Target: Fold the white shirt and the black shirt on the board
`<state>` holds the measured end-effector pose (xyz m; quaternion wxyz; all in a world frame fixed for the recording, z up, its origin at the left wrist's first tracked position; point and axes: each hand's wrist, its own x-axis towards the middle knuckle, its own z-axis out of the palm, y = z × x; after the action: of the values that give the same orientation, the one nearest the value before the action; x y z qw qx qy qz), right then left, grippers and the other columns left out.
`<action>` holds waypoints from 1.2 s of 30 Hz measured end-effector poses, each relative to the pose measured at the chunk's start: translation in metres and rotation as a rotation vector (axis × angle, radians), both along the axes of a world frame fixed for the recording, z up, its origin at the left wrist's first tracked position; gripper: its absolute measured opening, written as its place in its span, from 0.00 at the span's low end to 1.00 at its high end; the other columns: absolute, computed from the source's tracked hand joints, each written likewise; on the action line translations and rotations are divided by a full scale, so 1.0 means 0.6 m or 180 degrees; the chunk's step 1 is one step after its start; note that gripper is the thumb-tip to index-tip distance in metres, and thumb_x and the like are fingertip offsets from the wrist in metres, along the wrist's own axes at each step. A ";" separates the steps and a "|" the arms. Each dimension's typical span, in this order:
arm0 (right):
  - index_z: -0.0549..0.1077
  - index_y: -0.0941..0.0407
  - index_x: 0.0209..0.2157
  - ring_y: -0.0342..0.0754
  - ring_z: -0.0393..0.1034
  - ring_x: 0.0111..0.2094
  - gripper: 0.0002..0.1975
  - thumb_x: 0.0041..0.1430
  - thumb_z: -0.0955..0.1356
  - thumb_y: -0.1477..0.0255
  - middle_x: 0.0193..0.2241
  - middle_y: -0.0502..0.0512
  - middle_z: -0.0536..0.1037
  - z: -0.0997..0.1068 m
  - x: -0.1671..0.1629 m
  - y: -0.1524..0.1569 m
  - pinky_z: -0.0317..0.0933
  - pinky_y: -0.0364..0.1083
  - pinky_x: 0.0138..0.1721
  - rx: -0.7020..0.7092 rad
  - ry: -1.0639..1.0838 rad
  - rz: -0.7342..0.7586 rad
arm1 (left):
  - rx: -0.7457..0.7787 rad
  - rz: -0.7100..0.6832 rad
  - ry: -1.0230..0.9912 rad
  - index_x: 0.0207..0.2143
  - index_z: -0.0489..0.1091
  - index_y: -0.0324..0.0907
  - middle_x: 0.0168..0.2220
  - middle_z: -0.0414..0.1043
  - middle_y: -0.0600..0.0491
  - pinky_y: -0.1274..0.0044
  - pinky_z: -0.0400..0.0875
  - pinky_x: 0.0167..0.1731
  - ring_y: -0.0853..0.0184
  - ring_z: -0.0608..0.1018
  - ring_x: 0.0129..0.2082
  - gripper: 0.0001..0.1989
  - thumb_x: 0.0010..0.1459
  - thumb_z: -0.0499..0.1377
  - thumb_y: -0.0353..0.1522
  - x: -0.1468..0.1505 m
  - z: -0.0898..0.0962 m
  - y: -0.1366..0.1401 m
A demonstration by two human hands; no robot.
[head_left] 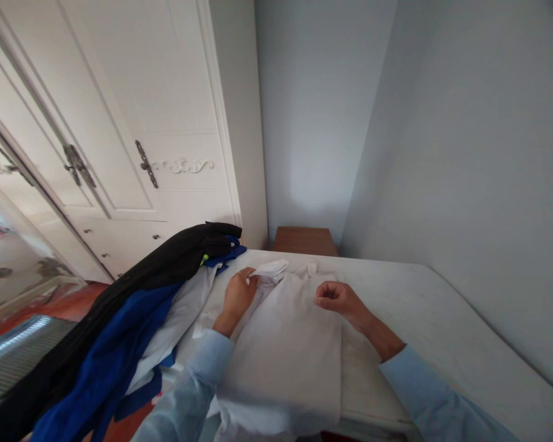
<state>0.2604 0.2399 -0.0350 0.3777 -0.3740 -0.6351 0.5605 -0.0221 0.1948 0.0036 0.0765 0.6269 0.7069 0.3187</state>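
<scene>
Basically, the white garment (286, 353) lies right between the two hands on the pale surface (387, 294), with its long axis running away from the person and its near end drooping over the front edge. The left hand (243, 294) is at the far left corner, thumb and fingers pinching a raised fold of the cloth. The right hand (338, 299) sits by the far right side, fingers curled in toward the thumb; honestly can't tell if there's any fabric caught in there. So both hands are up at the far end, left one clearly on the cloth, and most of the garment stretches back toward the body. Off to the left, just beside it, there's a heap of black and blue clothes (141, 307) draped over the edge.
</scene>
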 end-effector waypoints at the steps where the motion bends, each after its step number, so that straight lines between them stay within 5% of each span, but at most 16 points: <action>1: 0.71 0.56 0.25 0.42 0.60 0.25 0.26 0.37 0.80 0.51 0.23 0.49 0.70 0.000 0.000 0.001 0.56 0.44 0.28 0.0003 0.0025 -0.0020 | 0.0193 -0.0052 -0.0334 0.45 0.75 0.38 0.43 0.81 0.44 0.72 0.75 0.43 0.61 0.82 0.41 0.14 0.65 0.52 0.31 0.002 0.010 0.001; 4: 0.70 0.56 0.25 0.42 0.59 0.25 0.26 0.38 0.80 0.52 0.23 0.48 0.69 -0.003 0.000 0.005 0.55 0.44 0.28 0.0041 0.0062 -0.0045 | 0.0940 -0.0197 -0.1227 0.41 0.75 0.39 0.36 0.79 0.49 0.76 0.74 0.32 0.65 0.79 0.32 0.14 0.63 0.53 0.37 0.013 0.052 0.000; 9: 0.69 0.55 0.26 0.46 0.64 0.28 0.25 0.42 0.78 0.50 0.27 0.51 0.72 -0.011 0.000 0.014 0.60 0.46 0.30 0.0464 -0.0097 -0.0306 | 0.1680 -0.0192 -0.1567 0.38 0.72 0.40 0.24 0.69 0.57 0.80 0.66 0.23 0.70 0.71 0.21 0.13 0.62 0.55 0.40 0.041 0.137 -0.009; 12: 0.74 0.54 0.42 0.58 0.72 0.46 0.31 0.42 0.77 0.49 0.46 0.62 0.77 -0.014 0.004 0.019 0.67 0.54 0.43 0.1258 -0.0422 -0.0887 | 0.1858 -0.0250 -0.1518 0.38 0.71 0.41 0.24 0.66 0.58 0.80 0.64 0.23 0.71 0.69 0.21 0.12 0.64 0.54 0.40 0.056 0.178 -0.021; 14: 0.72 0.53 0.55 0.66 0.63 0.61 0.41 0.41 0.78 0.49 0.60 0.66 0.69 -0.017 0.009 0.021 0.60 0.62 0.57 0.1788 -0.0712 -0.1154 | 0.2069 -0.0251 -0.1315 0.37 0.70 0.41 0.27 0.68 0.56 0.80 0.66 0.28 0.70 0.70 0.26 0.11 0.64 0.55 0.39 0.065 0.198 -0.030; 16: 0.72 0.52 0.57 0.68 0.55 0.66 0.41 0.43 0.77 0.48 0.65 0.65 0.65 -0.021 0.014 0.025 0.51 0.65 0.63 0.2035 -0.1048 -0.1143 | 0.2309 -0.0229 -0.1088 0.37 0.71 0.40 0.28 0.69 0.56 0.80 0.66 0.30 0.69 0.71 0.28 0.10 0.65 0.55 0.38 0.071 0.215 -0.040; 20: 0.77 0.53 0.39 0.63 0.70 0.55 0.18 0.58 0.69 0.53 0.49 0.62 0.79 -0.014 0.025 0.032 0.57 0.61 0.58 0.1940 -0.1273 -0.0869 | 0.2573 0.0005 -0.0761 0.36 0.69 0.41 0.29 0.69 0.56 0.80 0.66 0.32 0.69 0.71 0.30 0.09 0.66 0.53 0.35 0.064 0.243 -0.054; 22: 0.75 0.53 0.36 0.59 0.74 0.45 0.17 0.63 0.65 0.54 0.39 0.60 0.81 0.000 0.032 0.032 0.63 0.57 0.51 0.1786 -0.1094 -0.1011 | 0.2701 0.0209 -0.0686 0.36 0.68 0.41 0.29 0.69 0.55 0.79 0.66 0.33 0.68 0.71 0.32 0.08 0.66 0.54 0.34 0.054 0.256 -0.062; 25: 0.73 0.54 0.41 0.57 0.74 0.41 0.19 0.65 0.62 0.54 0.38 0.60 0.80 0.027 0.042 0.024 0.65 0.54 0.46 0.1722 -0.0655 -0.1651 | 0.2895 0.0448 -0.0733 0.35 0.67 0.42 0.27 0.66 0.57 0.79 0.65 0.29 0.69 0.70 0.28 0.07 0.65 0.56 0.35 0.038 0.271 -0.077; 32: 0.75 0.56 0.43 0.56 0.74 0.39 0.22 0.64 0.64 0.52 0.40 0.62 0.80 0.064 0.073 -0.013 0.67 0.52 0.43 0.1990 -0.0606 -0.2198 | 0.2254 0.0378 -0.2365 0.33 0.66 0.43 0.16 0.55 0.64 0.81 0.48 0.12 0.74 0.56 0.12 0.10 0.59 0.61 0.39 0.009 0.280 -0.116; 36: 0.77 0.56 0.40 0.60 0.73 0.44 0.24 0.62 0.64 0.49 0.40 0.64 0.80 0.073 0.081 -0.004 0.65 0.59 0.51 0.2252 -0.0972 -0.2032 | 0.1995 0.0167 -0.3414 0.29 0.65 0.42 0.19 0.61 0.63 0.84 0.56 0.15 0.76 0.62 0.15 0.12 0.50 0.65 0.37 0.025 0.273 -0.130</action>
<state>0.3091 0.2377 0.0085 0.5367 -0.4764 -0.6882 0.1060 -0.0068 0.1166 0.1673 0.2254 0.3546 0.4580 0.7834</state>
